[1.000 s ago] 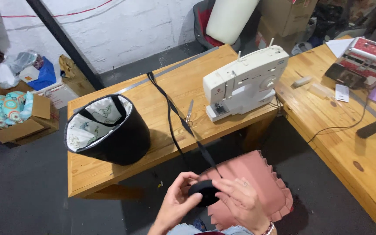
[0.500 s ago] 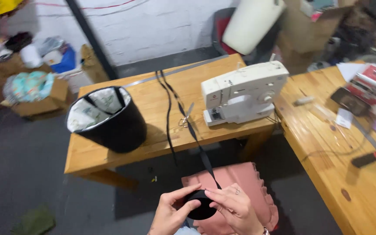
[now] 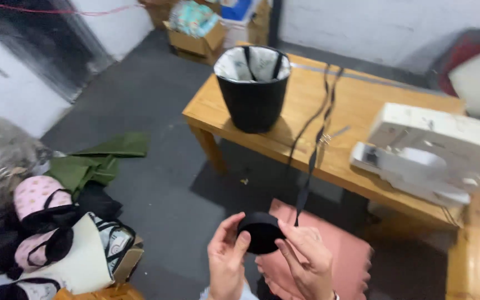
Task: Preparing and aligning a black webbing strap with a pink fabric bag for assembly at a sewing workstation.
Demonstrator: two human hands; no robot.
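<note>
Both hands [image 3: 268, 261] grip a black disc [image 3: 260, 231] above grey floor [image 3: 156, 183], near wooden table [image 3: 356, 105]

I note the round black piece [image 3: 260, 231] between my left hand [image 3: 227, 261] and right hand [image 3: 305, 260], lower centre of the frame: it looks like matt cloth, without shine. The black strap [image 3: 311, 161] running up from it reads as flat woven webbing, also matt. The table [image 3: 356, 111] across the upper right is bare wood, smooth, with visible grain. The black bucket bag [image 3: 254, 100] on it shows a dull dark outer cloth and a pale printed cloth lining. The sewing machine [image 3: 434, 153] at right has a white, smooth, slightly glossy plastic shell. The pink cushion [image 3: 345, 255] below looks like soft cloth. The floor [image 3: 156, 183] is grey, rough and matt.
</note>
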